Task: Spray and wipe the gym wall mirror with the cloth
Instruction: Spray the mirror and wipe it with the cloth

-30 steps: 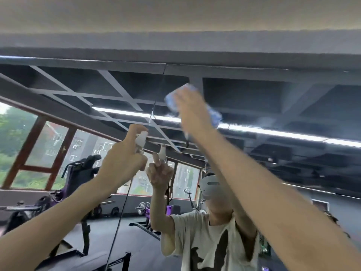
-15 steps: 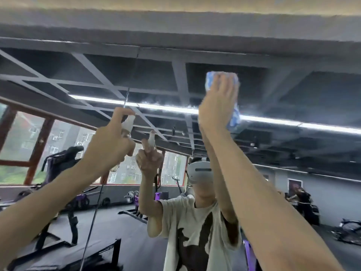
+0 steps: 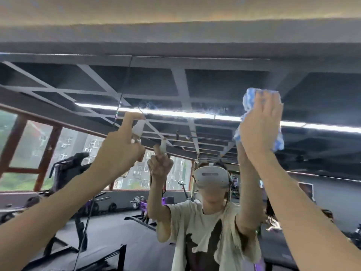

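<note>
The wall mirror (image 3: 214, 85) fills the view and reflects the gym and the person in a headset. My right hand (image 3: 259, 124) is raised high at the right and presses a bunched blue-and-white cloth (image 3: 252, 100) against the glass near the mirror's top. My left hand (image 3: 119, 151) is raised at centre left and grips a small white-topped spray bottle (image 3: 138, 128), index finger on its top, nozzle toward the glass. Faint mist marks show on the glass by the reflected light strip (image 3: 175, 113).
A vertical seam (image 3: 125, 83) between mirror panels runs down just left of the bottle. A grey beam (image 3: 175, 36) borders the mirror's top edge. Reflected in the glass are windows (image 3: 39, 153), exercise machines (image 3: 70, 173) and dark flooring.
My right hand has swept the cloth rightward across the upper glass. My left hand keeps the spray bottle at about the same spot. The view has shifted right.
</note>
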`<state>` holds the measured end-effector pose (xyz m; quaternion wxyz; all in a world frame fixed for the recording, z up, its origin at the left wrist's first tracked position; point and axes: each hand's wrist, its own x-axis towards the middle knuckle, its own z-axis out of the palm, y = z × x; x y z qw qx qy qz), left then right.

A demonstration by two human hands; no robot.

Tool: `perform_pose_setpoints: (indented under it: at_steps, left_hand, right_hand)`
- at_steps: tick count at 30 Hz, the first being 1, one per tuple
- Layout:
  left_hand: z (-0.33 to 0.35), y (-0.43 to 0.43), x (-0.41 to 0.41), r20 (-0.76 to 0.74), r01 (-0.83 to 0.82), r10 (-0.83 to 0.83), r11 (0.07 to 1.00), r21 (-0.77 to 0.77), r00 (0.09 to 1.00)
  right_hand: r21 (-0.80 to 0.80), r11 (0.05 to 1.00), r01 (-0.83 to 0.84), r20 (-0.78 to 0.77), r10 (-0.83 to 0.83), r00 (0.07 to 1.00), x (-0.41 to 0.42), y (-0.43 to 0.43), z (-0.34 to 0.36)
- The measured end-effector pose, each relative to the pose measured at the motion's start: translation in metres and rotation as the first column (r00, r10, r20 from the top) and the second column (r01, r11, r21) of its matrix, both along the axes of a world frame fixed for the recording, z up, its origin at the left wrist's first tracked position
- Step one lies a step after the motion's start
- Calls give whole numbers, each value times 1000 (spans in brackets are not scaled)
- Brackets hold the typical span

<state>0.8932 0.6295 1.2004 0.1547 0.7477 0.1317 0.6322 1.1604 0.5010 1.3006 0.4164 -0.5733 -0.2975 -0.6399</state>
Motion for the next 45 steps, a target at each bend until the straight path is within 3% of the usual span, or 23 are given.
perform_pose_setpoints:
  at_steps: [2, 6, 12, 15, 18, 20, 22, 25, 27, 29, 30, 33, 35, 36, 38, 40, 42, 43, 45]
  left_hand:
    - [-1, -3, 2, 0, -3, 3, 1000, 5, 1000]
    - [-1, 1, 7, 0, 1, -1, 1000, 30, 1000]
    - [-4, 34, -9, -3, -7, 7, 998, 56, 1000]
    - [-4, 55, -27, 4, -32, 31, 997, 73, 999]
    - [-6, 74, -43, -2, -22, 22, 998, 61, 1000]
    - [-11, 82, -49, -11, 8, -8, 999, 33, 1000]
    - [-21, 85, -51, -14, 33, -33, 999, -13, 999]
    - [-34, 82, -50, -23, 76, -78, 994, -77, 997]
    - [-42, 75, -49, -49, 115, -121, 987, -112, 991]
    - [-47, 69, -49, -67, 145, -155, 981, -128, 986]
    - [-48, 67, -50, -73, 152, -162, 979, -134, 984]
    - [-44, 64, -50, -68, 163, -174, 975, -151, 982]
    - [-39, 65, -50, -63, 162, -169, 981, -111, 983]
    - [-37, 64, -49, -50, 158, -163, 983, -91, 985]
    - [-33, 61, -48, -29, 166, -168, 984, -67, 985]
    - [-32, 53, -44, -27, 194, -196, 979, -64, 980]
    - [-34, 43, -35, -63, 215, -217, 976, -43, 974]
    - [-35, 38, -30, -79, 223, -225, 974, -35, 971]
    - [-35, 31, -23, -75, 233, -237, 971, -50, 969]
  right_hand:
    - [15, 999, 52, -48, -51, 998, -14, 11, 1]
    - [-136, 985, 102, 172, -78, 982, -58, 72, 12]
    - [-364, 922, 129, 356, 9, 934, -144, 173, 16]
    - [-473, 846, 248, 426, -27, 904, -173, 209, 16]
    - [-464, 859, 216, 453, 21, 891, -178, 222, 12]
    - [-488, 861, 145, 447, 104, 888, -168, 222, -24]
    - [-555, 812, 181, 483, 137, 865, -158, 219, -98]
    - [-722, 656, 219, 498, 274, 823, -149, 200, -211]
    - [-773, 573, 271, 530, 349, 773, -137, 181, -224]
    - [-718, 623, 310, 577, 283, 766, -127, 160, -176]
    - [-643, 724, 251, 544, 201, 814, -120, 149, -136]
    - [-345, 931, 118, 243, -33, 969, -92, 103, -10]
    - [-221, 974, 45, 147, -13, 989, -88, 98, 8]
    - [-217, 975, 55, 185, -14, 983, -89, 109, -11]
    - [-416, 901, 127, 383, 47, 923, -100, 137, -96]
    - [-692, 684, 230, 516, 247, 820, -108, 140, -175]
    - [-791, 528, 309, 525, 326, 786, -96, 121, -174]
    - [-761, 559, 329, 545, 276, 792, -86, 109, -149]
    - [-618, 750, 235, 458, 100, 883, -68, 81, -76]
